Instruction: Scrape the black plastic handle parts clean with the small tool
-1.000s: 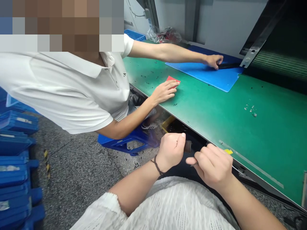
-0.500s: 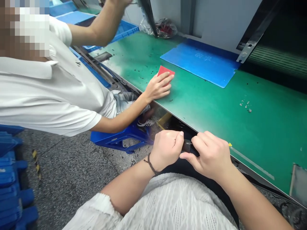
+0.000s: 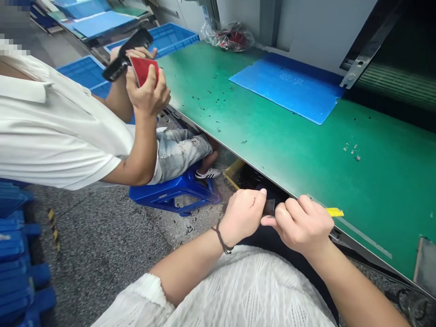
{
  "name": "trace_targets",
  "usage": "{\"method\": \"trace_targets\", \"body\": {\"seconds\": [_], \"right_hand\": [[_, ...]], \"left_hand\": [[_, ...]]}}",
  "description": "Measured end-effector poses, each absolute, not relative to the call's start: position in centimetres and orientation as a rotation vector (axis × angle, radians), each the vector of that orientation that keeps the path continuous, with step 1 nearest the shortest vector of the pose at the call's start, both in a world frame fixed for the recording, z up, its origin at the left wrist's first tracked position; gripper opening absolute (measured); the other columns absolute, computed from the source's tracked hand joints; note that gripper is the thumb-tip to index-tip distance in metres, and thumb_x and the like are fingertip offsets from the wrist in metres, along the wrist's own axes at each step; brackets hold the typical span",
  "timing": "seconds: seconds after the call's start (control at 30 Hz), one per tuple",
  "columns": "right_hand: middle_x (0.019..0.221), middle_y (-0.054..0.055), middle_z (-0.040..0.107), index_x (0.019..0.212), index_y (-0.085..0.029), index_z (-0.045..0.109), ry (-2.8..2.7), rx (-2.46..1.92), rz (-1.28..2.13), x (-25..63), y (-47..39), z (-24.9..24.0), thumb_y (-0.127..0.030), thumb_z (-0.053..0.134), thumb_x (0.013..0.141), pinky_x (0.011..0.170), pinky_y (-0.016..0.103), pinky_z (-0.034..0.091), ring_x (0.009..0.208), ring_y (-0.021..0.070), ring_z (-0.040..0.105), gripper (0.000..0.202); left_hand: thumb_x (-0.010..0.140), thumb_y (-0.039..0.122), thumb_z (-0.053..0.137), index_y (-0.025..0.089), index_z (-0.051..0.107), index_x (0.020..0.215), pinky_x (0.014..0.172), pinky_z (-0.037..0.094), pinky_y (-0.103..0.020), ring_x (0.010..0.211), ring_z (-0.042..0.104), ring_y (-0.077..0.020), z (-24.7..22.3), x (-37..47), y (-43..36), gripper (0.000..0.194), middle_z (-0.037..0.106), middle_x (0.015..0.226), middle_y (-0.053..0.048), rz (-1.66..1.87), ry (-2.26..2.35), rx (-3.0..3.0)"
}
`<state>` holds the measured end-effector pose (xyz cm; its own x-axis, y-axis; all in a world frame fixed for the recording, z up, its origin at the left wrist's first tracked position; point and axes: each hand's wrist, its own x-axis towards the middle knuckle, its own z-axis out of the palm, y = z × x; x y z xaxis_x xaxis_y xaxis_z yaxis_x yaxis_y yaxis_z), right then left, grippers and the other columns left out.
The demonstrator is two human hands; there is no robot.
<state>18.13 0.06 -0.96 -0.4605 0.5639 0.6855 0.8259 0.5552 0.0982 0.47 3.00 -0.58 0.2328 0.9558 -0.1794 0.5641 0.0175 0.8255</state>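
Observation:
My left hand is closed round a small dark plastic piece, whose end sticks out past the thumb. Close beside it on the right, my right hand is curled round a slim yellow-handled tool. Only the handle's end shows behind the knuckles; the working end is hidden by the fingers. The right thumb reaches under the dark piece, near or against it. Both hands are over my lap, just off the front edge of the green worktable.
A co-worker on a blue stool holds a long black part and a red pad. On the table lie a blue sheet, a plastic bag and dark scraps. A yellow-rimmed bin stands underneath.
My right hand has turned a little, and more of the yellow handle shows. The co-worker has lifted the red pad off the table and brought it to a black part.

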Motion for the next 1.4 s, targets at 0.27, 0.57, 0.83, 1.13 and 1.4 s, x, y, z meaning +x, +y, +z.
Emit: {"method": "trace_targets", "body": {"seconds": [0.27,0.57,0.83,1.13,1.4], "right_hand": [[0.060,-0.002,0.045,0.072,-0.023,0.049,-2.077,-1.070,-0.291,19.1,0.5,-1.6,-0.034,0.060,0.105,0.058,0.033,0.022,0.060,0.0148,0.034,0.037],[0.087,0.001,0.058,0.125,-0.023,0.061,-1.818,-1.382,0.251,21.5,-0.3,-0.9,-0.018,0.065,0.099,0.070,0.030,0.047,0.076,0.0156,0.055,0.027],[0.089,0.003,0.060,0.121,-0.021,0.062,-1.871,-1.352,0.291,21.6,-0.2,-0.6,-0.021,0.058,0.103,0.070,0.032,0.045,0.078,0.0170,0.056,0.018],[0.082,0.001,0.057,0.078,-0.022,0.058,-1.741,-1.265,0.249,21.0,0.1,0.2,-0.005,0.062,0.092,0.060,0.029,0.041,0.069,0.0134,0.054,0.023],[0.103,0.004,0.076,0.108,-0.025,0.076,-1.798,-1.477,0.170,21.8,1.3,1.3,-0.020,0.066,0.093,0.068,0.032,0.053,0.083,0.0187,0.071,0.019]], "left_hand": [[0.103,0.075,0.034,0.020,0.051,0.073,0.049,0.040,-0.027,0.047,0.051,-0.0135,-1.4,-0.3,2.0,0.065,0.054,0.054,0.001,0.436,0.803,1.193],[0.102,0.065,0.050,0.021,0.049,0.075,0.051,0.038,-0.025,0.052,0.055,-0.0134,-0.1,-0.4,1.9,0.052,0.056,0.058,0.002,0.597,1.214,1.570],[0.105,0.058,0.050,0.021,0.047,0.077,0.056,0.032,-0.027,0.056,0.051,-0.0149,0.0,-0.4,1.6,0.047,0.057,0.065,0.001,0.660,1.375,1.962],[0.106,0.059,0.049,0.022,0.049,0.078,0.057,0.031,-0.030,0.057,0.053,-0.0172,-0.5,-0.5,1.8,0.047,0.058,0.065,0.000,0.684,1.504,2.182],[0.103,0.062,0.052,0.021,0.048,0.073,0.054,0.036,-0.026,0.052,0.051,-0.0128,-0.5,-0.3,3.2,0.051,0.054,0.057,0.003,0.662,1.186,1.500]]}}
